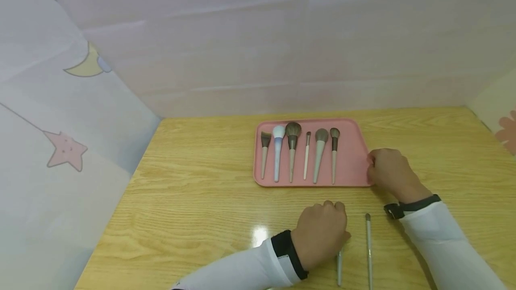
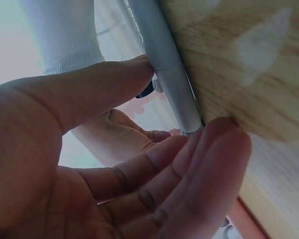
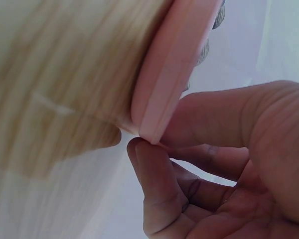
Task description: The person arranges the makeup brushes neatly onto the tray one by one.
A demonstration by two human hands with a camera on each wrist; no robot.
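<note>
On the wooden worktop (image 1: 193, 200), a pink tray (image 1: 352, 155) is sitting toward the far side, and six makeup brushes are lying in it side by side, bristles pointing away from the person. From the left: an angled brush (image 1: 264, 155), a blue-handled brush with a white head (image 1: 277, 151), a big dark powder brush (image 1: 292, 149), a thin small brush (image 1: 307, 153), a grey-handled fluffy brush (image 1: 320, 153) and a slim brush (image 1: 334, 153).

The right hand (image 1: 389, 171) is sitting at the tray's right edge, and the right wrist view is showing it clearly: thumb on one side, fingers (image 3: 154, 184) on the other, pinching the pink rim (image 3: 164, 89) near the corner.

Nearer the person, the left hand (image 1: 320, 234) is coming down over a silver-handled brush (image 1: 339, 267) lying on the wood. In the left wrist view the thumb is pressing against the grey handle (image 2: 167, 64) while the fingertips (image 2: 219, 144) are curling in at its ferrule end, so the fingers are closing round it, with the brush still lying along the worktop.

Just to the right of that hand, a second loose brush (image 1: 368, 249) is lying apart from it, its small dark tip pointing toward the tray.
</note>
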